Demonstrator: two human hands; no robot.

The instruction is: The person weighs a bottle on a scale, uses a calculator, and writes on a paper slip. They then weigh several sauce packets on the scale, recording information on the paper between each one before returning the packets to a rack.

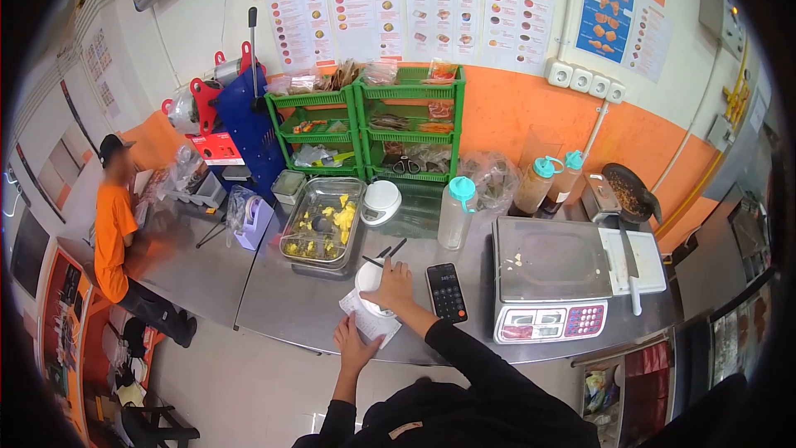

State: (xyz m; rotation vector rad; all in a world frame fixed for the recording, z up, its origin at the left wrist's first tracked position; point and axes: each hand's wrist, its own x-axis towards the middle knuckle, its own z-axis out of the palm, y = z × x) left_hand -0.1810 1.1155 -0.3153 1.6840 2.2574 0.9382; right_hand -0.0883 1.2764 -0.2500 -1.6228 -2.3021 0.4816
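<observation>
My right hand (391, 286) is over a small white round container (366, 276), its fingers bent at the rim, where two dark sticks or pens (397, 247) stick out. What the fingers grip is too small to make out. Below it, my left hand (352, 345) rests at the edge of a white paper (371, 325) with writing on it, which lies partly under the container. The left fingers are apart on the paper. A phone (447, 292) showing a calculator lies just right of my right hand.
A glass tray with yellow pieces (322, 224), a small white scale (381, 202) and a clear bottle (455, 212) stand behind. At right are a large scale (551, 261) and a knife (632, 270) on a white board. A person in orange (112, 232) stands far left.
</observation>
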